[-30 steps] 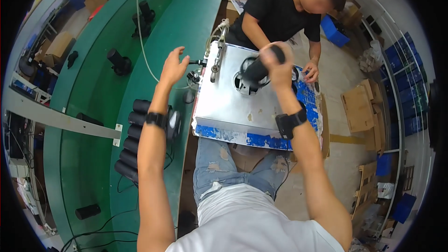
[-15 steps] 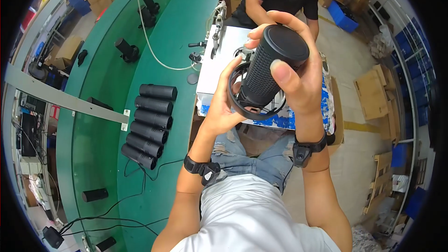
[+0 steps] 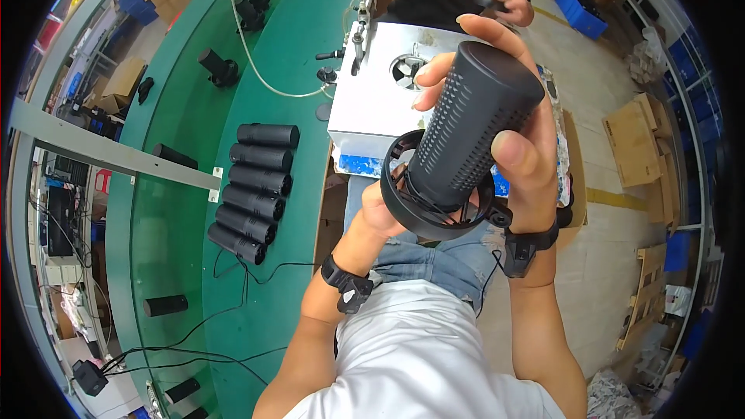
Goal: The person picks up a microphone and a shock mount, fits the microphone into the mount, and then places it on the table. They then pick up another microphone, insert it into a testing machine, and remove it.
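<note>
Two bare hands are at work on one black cylinder [image 3: 473, 124], raised in front of the person and tilted so its smooth end leans to the right. The right hand [image 3: 535, 178] is wrapped about the body, thumb on the near side and fingers [image 3: 436, 70] on the far one, grasping it, with the index finger standing clear. A ring [image 3: 434, 226] surrounds the cylinder's lower end, and the left hand [image 3: 380, 211] is against that ring (most of its fingers are tucked behind, so from here I can't tell whether they grip or merely prop it). Beyond stands a metal box [image 3: 369, 114] with a round opening in its top, a row of fittings along its left edge. On the green worktop [image 3: 310, 31] to the left, six more black tubes [image 3: 260, 178] lie side by side, with cables [image 3: 283, 265] trailing just below them. Across the box, a co-worker [image 3: 434, 8] in a dark shirt has both hands at a small dark part [image 3: 489, 2]. Black straps circle both of the person's wrists.
</note>
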Demonstrator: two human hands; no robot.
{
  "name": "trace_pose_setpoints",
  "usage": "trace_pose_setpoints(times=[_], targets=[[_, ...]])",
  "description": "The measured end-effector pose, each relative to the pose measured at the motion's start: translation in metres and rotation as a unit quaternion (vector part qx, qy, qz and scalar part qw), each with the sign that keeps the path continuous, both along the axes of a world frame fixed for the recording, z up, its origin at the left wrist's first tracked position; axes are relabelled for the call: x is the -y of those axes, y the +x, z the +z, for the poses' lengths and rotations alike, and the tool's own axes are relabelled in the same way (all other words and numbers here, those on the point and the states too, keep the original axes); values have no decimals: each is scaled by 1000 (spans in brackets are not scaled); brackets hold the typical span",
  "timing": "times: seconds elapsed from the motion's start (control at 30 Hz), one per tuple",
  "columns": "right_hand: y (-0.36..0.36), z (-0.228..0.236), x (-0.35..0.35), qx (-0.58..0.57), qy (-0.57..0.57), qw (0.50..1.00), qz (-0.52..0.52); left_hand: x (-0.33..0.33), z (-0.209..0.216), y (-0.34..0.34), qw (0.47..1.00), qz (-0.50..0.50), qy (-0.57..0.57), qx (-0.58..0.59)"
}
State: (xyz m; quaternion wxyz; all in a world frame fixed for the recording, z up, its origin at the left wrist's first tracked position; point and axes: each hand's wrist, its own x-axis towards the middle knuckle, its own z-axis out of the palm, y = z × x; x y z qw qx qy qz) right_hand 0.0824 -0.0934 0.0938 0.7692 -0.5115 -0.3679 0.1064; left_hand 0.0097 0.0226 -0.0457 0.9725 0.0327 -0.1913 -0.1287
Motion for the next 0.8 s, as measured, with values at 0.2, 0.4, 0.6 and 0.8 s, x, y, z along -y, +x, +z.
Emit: trace_pose_setpoints(times=[0.2,0.4,0.6,0.8], targets=[[0,-9,-1,7,7,1000,16,14,-54,-4,993,21,-41,-105],[3,-19,-4,-6,-20,997,77,15,-48,-5,935,51,336,-104],[0,-18,-7,32,-52,997,42,4,-72,-10,953,100,66,-277],[-1,-59,-17,144,-97,982,-81,-75,7,-33,651,491,576,-52]])
